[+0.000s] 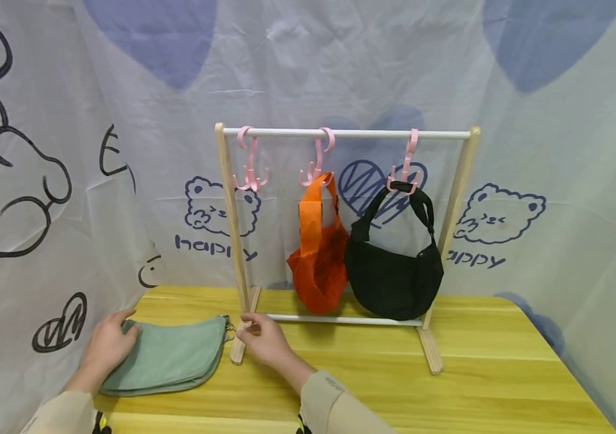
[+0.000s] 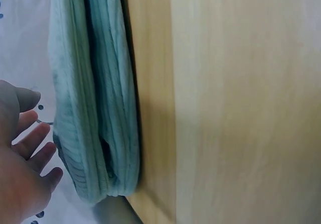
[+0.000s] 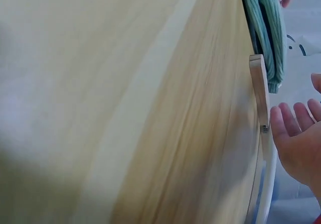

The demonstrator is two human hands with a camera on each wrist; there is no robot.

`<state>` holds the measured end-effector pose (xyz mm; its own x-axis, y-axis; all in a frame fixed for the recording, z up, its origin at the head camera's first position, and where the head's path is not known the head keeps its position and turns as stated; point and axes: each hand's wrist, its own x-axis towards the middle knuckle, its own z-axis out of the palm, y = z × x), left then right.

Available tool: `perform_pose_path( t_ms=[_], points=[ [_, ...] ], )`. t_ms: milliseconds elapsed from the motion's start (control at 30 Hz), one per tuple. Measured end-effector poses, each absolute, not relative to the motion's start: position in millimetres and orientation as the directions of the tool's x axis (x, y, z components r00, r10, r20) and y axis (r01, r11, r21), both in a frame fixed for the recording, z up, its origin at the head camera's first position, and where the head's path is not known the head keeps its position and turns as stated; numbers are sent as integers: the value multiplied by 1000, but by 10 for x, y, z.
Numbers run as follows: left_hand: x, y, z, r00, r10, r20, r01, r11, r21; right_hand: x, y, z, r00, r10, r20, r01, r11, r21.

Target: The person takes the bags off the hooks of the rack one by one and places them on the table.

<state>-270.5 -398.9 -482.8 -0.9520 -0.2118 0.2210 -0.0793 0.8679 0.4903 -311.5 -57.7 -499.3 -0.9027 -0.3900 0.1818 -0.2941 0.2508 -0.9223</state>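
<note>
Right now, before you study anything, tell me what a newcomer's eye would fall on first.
Probably the bright orange bag, hanging from the middle pink hook on the rack, with a black bag to its right. Next, the pale green bag lying on the yellow table, the left hand and right hand near its opposite ends.

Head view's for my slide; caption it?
Left hand and right hand flank a green pouch; orange bag and black bag hang from pink hooks.
</note>
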Motion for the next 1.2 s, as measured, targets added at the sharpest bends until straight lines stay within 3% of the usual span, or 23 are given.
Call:
perform_pose_path(
  t_ms=[600, 900, 1200],
  points=[
    [-2560, -3420, -4665, -880, -170, 443, 130, 811, 571, -2891, -3, -4778, -902, -317, 295, -337, 85, -938],
    [-2441, -2998, -4503, -841, -165, 515, 223, 761, 609, -2826, 398, -4659, -883, -296, 363, -411, 118, -904],
    [-2427, -2579, -4285, -806, -99, 583, 346, 721, 600, -2747, 771, -4520, -871, -234, 432, -456, 57, -888]
  ],
)
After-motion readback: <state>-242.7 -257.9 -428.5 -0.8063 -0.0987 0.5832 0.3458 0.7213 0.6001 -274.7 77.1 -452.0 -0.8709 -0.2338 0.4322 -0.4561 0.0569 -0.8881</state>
